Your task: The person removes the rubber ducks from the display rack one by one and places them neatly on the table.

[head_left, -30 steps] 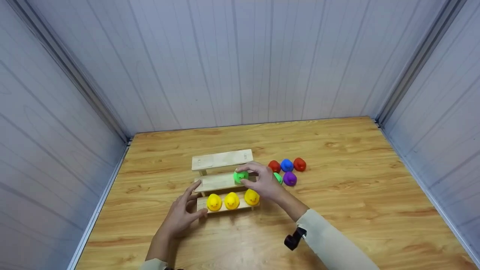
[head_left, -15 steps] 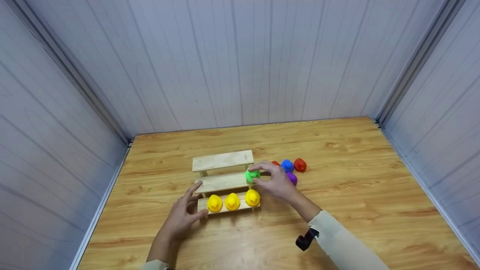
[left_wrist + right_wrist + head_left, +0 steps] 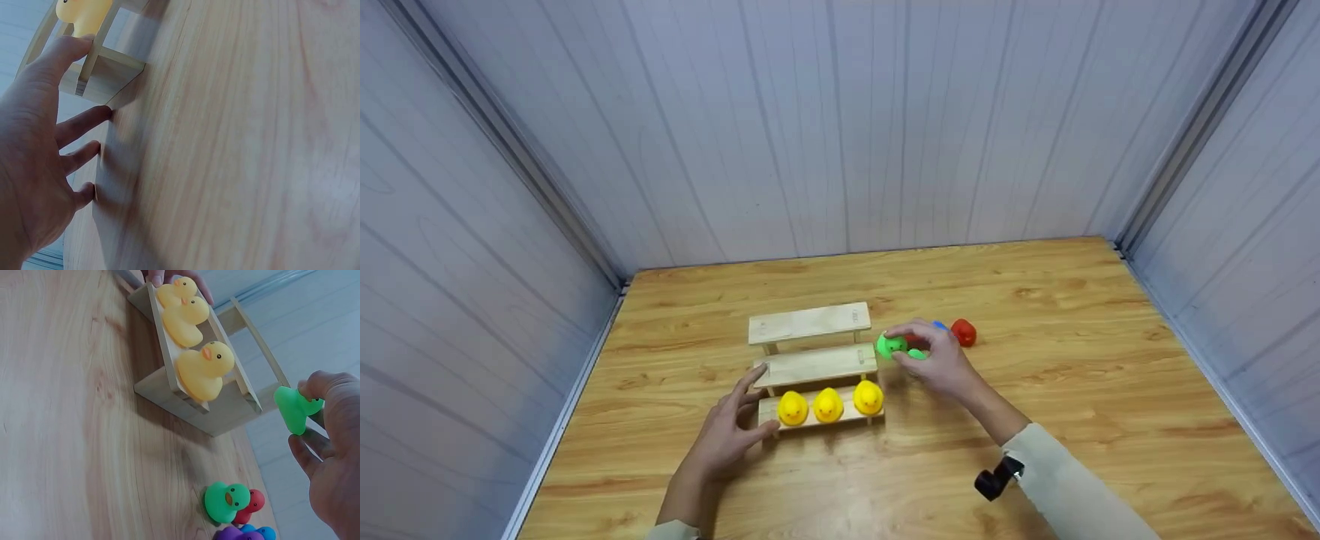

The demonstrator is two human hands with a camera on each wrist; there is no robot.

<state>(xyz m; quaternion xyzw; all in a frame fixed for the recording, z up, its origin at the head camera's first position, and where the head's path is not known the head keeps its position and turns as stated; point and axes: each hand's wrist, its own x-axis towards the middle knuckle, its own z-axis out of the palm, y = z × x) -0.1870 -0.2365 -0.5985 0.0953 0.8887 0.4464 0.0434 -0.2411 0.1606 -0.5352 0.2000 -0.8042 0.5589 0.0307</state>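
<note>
My right hand point(image 3: 945, 365) pinches a green rubber duck point(image 3: 891, 345) between thumb and fingers, just off the right end of the wooden stepped stand's middle step point(image 3: 814, 366). In the right wrist view that duck point(image 3: 292, 408) is held up off the table. My left hand point(image 3: 725, 437) is at the stand's left end with fingers spread. Its thumb touches the lowest step's edge, and the index fingertip is at the middle step. Three yellow rubber ducks point(image 3: 828, 405) sit in a row on the lowest step. The middle and top steps point(image 3: 808, 322) carry nothing.
Right of the stand, partly behind my right hand, is a cluster of ducks on the wood-grain table point(image 3: 1072, 390): another green duck point(image 3: 225, 502), a purple duck point(image 3: 239, 534), a blue duck point(image 3: 940, 325) and red ducks point(image 3: 964, 332). Pale panel walls point(image 3: 840, 127) enclose the table.
My right hand has carried the green duck rightward, from over the middle step to beyond its right end. My left hand has stayed at the stand's left end.
</note>
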